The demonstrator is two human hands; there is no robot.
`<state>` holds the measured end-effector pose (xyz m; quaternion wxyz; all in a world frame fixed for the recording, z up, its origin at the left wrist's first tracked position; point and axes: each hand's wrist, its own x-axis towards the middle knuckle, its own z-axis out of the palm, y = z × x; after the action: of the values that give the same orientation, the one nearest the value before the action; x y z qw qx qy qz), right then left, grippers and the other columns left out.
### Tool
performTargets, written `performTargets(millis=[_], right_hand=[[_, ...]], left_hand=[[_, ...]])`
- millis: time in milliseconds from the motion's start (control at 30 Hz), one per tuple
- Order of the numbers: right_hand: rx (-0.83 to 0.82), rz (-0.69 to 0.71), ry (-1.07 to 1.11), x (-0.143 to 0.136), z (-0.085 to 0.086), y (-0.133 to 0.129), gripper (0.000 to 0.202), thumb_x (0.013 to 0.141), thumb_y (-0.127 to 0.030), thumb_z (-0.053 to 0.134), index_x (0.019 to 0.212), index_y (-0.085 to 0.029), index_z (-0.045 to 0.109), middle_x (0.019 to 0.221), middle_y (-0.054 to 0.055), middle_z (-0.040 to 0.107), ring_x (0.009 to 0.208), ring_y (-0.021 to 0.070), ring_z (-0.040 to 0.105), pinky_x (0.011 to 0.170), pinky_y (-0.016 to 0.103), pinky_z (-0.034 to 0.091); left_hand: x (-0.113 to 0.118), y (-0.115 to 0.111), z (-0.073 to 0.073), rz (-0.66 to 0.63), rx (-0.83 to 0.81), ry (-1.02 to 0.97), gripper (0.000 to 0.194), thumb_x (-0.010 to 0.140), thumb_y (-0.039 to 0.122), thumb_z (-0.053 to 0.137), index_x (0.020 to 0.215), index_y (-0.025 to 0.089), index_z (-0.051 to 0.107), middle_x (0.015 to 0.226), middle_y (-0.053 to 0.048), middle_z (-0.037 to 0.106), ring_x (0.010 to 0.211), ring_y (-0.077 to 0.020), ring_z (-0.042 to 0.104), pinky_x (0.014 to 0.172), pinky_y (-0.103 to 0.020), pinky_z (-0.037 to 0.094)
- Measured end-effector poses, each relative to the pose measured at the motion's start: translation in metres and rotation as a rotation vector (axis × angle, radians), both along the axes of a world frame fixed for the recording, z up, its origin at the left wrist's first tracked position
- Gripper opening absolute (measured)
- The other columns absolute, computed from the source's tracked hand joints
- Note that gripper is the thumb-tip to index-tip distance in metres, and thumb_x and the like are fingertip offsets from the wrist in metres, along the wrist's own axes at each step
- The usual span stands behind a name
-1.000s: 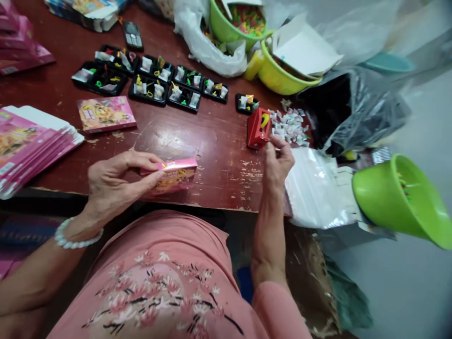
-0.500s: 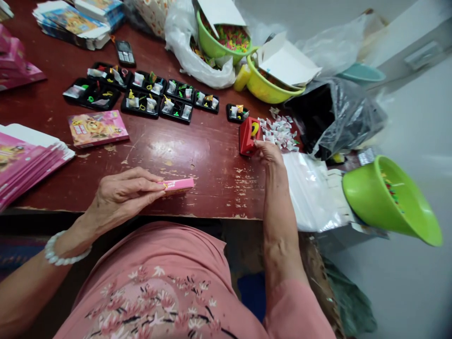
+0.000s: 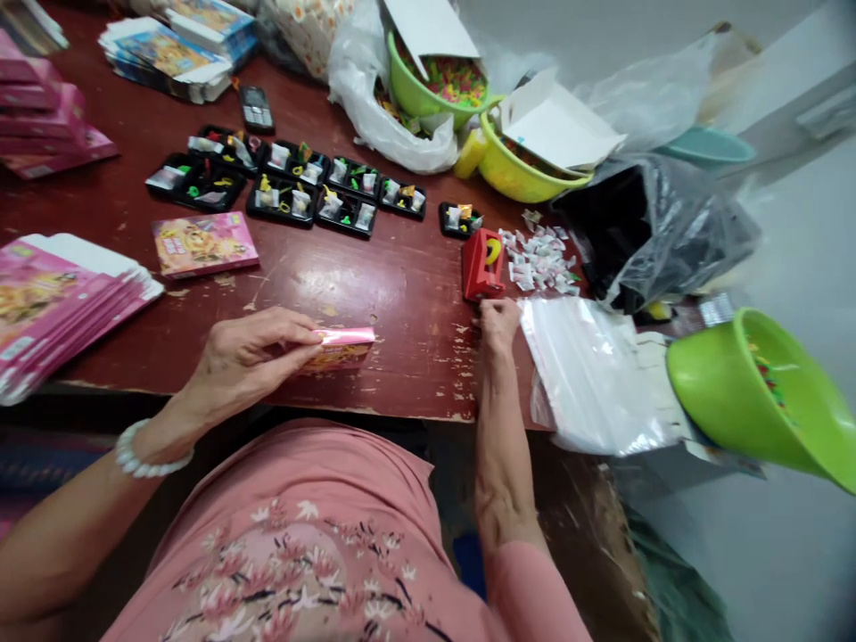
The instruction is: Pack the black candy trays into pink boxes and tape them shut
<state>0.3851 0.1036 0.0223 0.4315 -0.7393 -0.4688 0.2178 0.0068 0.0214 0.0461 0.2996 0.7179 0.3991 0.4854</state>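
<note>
My left hand (image 3: pixel 258 357) grips a small pink cardboard box (image 3: pixel 344 346) by its left end, thumb on the near side, holding it on edge near the front of the table. My right hand (image 3: pixel 498 323) is closed in a pinch just in front of a red tape dispenser (image 3: pixel 478 266) with a yellow core. Whatever lies between those fingertips is too small or hidden to make out. Another pink box (image 3: pixel 204 245) lies flat beyond my left hand. To the right of my right hand are clear plastic bags (image 3: pixel 581 374).
Several black trays (image 3: pixel 281 201) with small items line the table's middle. Flattened pink cartons (image 3: pixel 80 299) are piled at left. A phone (image 3: pixel 256 109), a yellow bowl (image 3: pixel 528 178), small white sachets (image 3: pixel 541 259) and a green bucket (image 3: pixel 715 370) stand or lie around.
My right hand has drawn back from the tape dispenser toward the table's front edge. My left hand still holds the box, now turned with more of its printed side showing. The view has shifted slightly.
</note>
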Motion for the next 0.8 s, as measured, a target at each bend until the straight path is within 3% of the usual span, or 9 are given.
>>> performTargets(millis=[133,267,367,433,567,733,800], right_hand=[[0.059,0.051,0.109,-0.056,0.023,-0.043,0.017,0.089,-0.035,0.064,0.086,-0.019,0.068,0.072,-0.002,0.060,0.064,0.0127,0.054,0.061,0.026,0.051],[0.096,0.511,0.398,-0.139,0.043,-0.095,0.014,0.089,-0.036,0.073,0.093,-0.023,0.077,0.078,0.000,0.073,0.066,0.0137,0.065,0.063,0.027,0.055],[0.200,0.595,0.293,-0.181,0.040,-0.108,0.011,0.094,-0.029,0.070,0.098,-0.024,0.079,0.094,0.003,0.081,0.084,0.0176,0.074,0.081,0.032,0.061],[0.281,0.550,0.112,-0.192,0.033,-0.107,0.013,0.096,-0.025,0.068,0.101,-0.025,0.080,0.099,0.003,0.082,0.089,0.0189,0.076,0.088,0.034,0.061],[0.333,0.535,-0.085,-0.190,0.026,-0.106,0.014,0.097,-0.025,0.067,0.103,-0.024,0.080,0.098,0.005,0.082,0.085,0.0188,0.077,0.086,0.032,0.061],[0.184,0.458,-0.020,-0.185,0.027,-0.111,0.043,0.093,-0.036,0.072,0.133,-0.021,0.069,0.094,0.006,0.082,0.076,0.0201,0.076,0.077,0.034,0.062],[0.142,0.462,0.038,-0.183,0.025,-0.112,0.045,0.092,-0.037,0.073,0.134,-0.020,0.067,0.094,0.006,0.081,0.077,0.0203,0.077,0.077,0.034,0.062]], left_hand=[[0.000,0.004,-0.002,0.023,0.006,0.001,0.006,0.086,0.023,0.078,0.092,0.021,0.080,0.094,-0.005,0.080,0.085,-0.0179,0.077,0.074,-0.029,0.062],[0.001,0.003,-0.002,0.047,0.040,0.020,0.007,0.088,0.021,0.077,0.095,0.020,0.080,0.096,-0.006,0.080,0.088,-0.0176,0.077,0.078,-0.029,0.062],[0.004,-0.002,-0.003,0.050,0.113,0.041,0.010,0.090,0.018,0.075,0.098,0.020,0.080,0.099,-0.007,0.080,0.089,-0.0166,0.077,0.080,-0.027,0.062],[0.005,-0.006,-0.006,0.054,0.190,0.055,0.012,0.090,0.016,0.075,0.101,0.019,0.079,0.101,-0.007,0.081,0.090,-0.0155,0.077,0.082,-0.025,0.062],[0.005,-0.011,-0.015,0.067,0.328,0.108,0.018,0.092,0.010,0.071,0.107,0.018,0.076,0.107,-0.008,0.080,0.096,-0.0140,0.077,0.088,-0.022,0.061],[0.003,-0.015,-0.021,0.065,0.509,0.245,0.021,0.095,0.010,0.064,0.111,0.020,0.072,0.113,-0.008,0.079,0.100,-0.0154,0.077,0.090,-0.025,0.062],[0.004,-0.017,-0.019,0.089,0.566,0.314,0.023,0.097,0.011,0.061,0.114,0.022,0.071,0.112,-0.008,0.079,0.098,-0.0167,0.077,0.088,-0.028,0.062]])
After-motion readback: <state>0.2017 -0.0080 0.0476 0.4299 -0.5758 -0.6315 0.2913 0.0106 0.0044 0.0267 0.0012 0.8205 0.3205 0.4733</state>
